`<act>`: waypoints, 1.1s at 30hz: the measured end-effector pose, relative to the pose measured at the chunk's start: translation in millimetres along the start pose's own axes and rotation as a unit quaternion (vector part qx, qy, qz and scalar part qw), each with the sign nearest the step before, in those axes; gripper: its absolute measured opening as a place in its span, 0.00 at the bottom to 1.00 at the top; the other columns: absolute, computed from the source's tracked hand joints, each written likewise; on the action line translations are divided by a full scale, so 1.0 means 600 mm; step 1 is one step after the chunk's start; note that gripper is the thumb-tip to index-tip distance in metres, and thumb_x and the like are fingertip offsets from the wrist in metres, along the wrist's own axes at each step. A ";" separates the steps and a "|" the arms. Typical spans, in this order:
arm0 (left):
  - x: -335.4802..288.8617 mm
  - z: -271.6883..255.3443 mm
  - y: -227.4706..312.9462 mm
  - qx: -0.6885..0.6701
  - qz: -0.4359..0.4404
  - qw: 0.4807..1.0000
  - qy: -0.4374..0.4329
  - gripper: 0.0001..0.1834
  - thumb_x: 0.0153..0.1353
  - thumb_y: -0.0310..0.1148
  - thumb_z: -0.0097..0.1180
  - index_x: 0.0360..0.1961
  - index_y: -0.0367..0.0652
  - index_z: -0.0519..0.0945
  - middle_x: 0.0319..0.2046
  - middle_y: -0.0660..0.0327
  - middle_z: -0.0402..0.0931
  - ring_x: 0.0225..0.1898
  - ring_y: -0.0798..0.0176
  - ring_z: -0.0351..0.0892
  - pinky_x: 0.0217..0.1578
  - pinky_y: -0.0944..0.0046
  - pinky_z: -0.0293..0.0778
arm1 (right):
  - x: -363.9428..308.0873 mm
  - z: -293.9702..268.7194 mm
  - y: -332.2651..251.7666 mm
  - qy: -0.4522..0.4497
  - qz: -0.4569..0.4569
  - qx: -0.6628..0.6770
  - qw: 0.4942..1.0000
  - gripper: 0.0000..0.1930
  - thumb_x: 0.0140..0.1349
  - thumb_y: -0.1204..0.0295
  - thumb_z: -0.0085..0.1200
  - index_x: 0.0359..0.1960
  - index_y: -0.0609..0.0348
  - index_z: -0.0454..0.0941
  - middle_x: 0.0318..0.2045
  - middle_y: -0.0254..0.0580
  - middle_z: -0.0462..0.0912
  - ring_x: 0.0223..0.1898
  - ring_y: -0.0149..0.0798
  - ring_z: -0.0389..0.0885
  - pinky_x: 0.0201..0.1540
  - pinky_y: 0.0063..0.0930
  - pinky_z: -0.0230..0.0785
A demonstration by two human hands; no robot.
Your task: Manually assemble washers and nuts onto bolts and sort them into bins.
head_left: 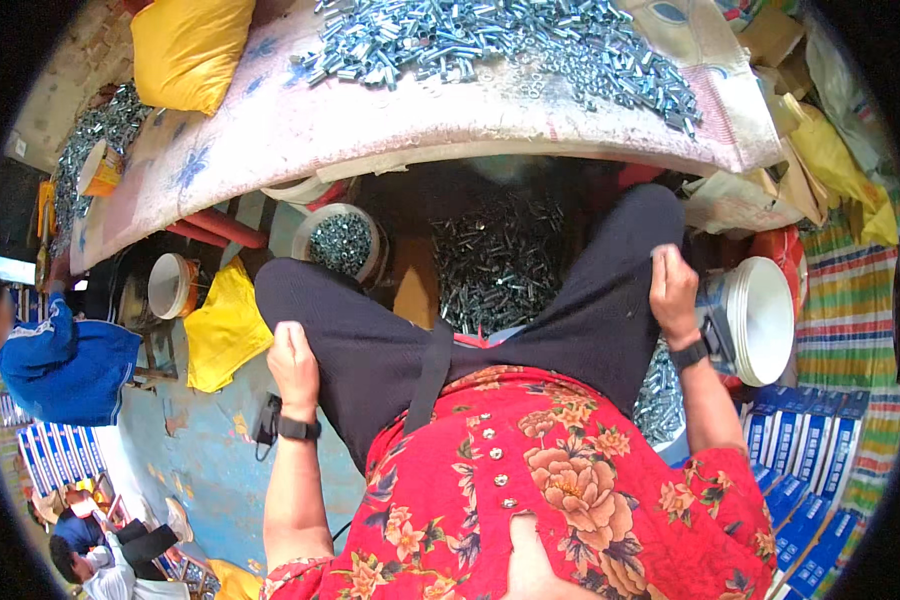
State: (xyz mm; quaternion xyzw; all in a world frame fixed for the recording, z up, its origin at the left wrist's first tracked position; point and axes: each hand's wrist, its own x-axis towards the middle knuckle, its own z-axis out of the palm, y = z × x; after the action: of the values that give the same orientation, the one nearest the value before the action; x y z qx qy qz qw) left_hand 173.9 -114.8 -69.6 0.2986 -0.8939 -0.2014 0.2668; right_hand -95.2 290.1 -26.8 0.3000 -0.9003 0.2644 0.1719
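Note:
My left hand [293, 366] is curled into a fist beside my left thigh, in dark trousers [345, 330]. At the outer side of my right knee, my right hand [673, 287] is also closed, fingers folded in. Nothing shows in either fist. Each wrist has a black band [298, 429] with a small dark device. Between my knees, below the table, lies a heap of dark metal pieces [495, 255]. A white bucket [342, 243] of small shiny metal parts stands beyond my left knee. Another white bucket [765, 320] lies tilted beside my right hand.
A cloth-covered table [430, 125] spans the front, with piles of metal sleeves and rings [490, 40] on it. Yellow sacks [192, 55] lie at left. Blue boxes [805, 440] are stacked at right. A person in a blue jacket [65, 360] and others sit at left.

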 end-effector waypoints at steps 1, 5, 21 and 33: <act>-0.017 -0.009 0.020 -0.039 -0.022 0.998 -0.039 0.13 0.62 0.32 0.41 0.24 0.36 0.68 0.19 0.45 0.65 0.21 0.43 0.66 0.24 0.55 0.64 | -0.015 -0.006 -0.011 -0.042 0.035 0.071 0.996 0.05 0.60 0.76 0.42 0.27 0.64 0.68 0.24 0.56 0.72 0.28 0.56 0.73 0.28 0.40 0.64; -0.128 -0.080 0.096 -0.113 -0.078 0.942 -0.307 0.15 0.60 0.33 0.45 0.20 0.34 0.66 0.17 0.49 0.62 0.19 0.60 0.61 0.22 0.61 0.62 | -0.111 -0.046 -0.044 -0.338 0.041 0.333 0.879 0.10 0.60 0.73 0.45 0.23 0.66 0.68 0.17 0.42 0.66 0.20 0.33 0.65 0.25 0.29 0.61; -0.082 -0.198 0.178 -0.310 -0.186 0.889 -0.282 0.06 0.56 0.27 0.54 0.34 0.38 0.78 0.27 0.67 0.74 0.29 0.75 0.72 0.31 0.73 0.69 | -0.002 -0.030 -0.110 -0.223 -0.139 0.250 0.932 0.06 0.52 0.75 0.53 0.31 0.63 0.74 0.27 0.49 0.78 0.30 0.48 0.78 0.33 0.34 0.71; 0.244 -0.027 0.310 -0.392 0.153 0.877 -0.233 0.05 0.55 0.25 0.54 0.32 0.34 0.76 0.25 0.59 0.76 0.26 0.72 0.72 0.28 0.71 0.68 | 0.157 0.078 -0.178 -0.293 -0.249 0.304 0.872 0.06 0.52 0.74 0.54 0.30 0.61 0.73 0.24 0.46 0.76 0.27 0.47 0.77 0.29 0.35 0.70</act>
State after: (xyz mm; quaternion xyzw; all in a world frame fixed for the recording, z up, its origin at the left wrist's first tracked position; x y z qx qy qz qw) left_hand 4.6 -74.2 91.8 -0.0264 -0.8125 -0.5560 0.1734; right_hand -106.3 148.0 19.7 0.6153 -0.6801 0.3735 -0.1394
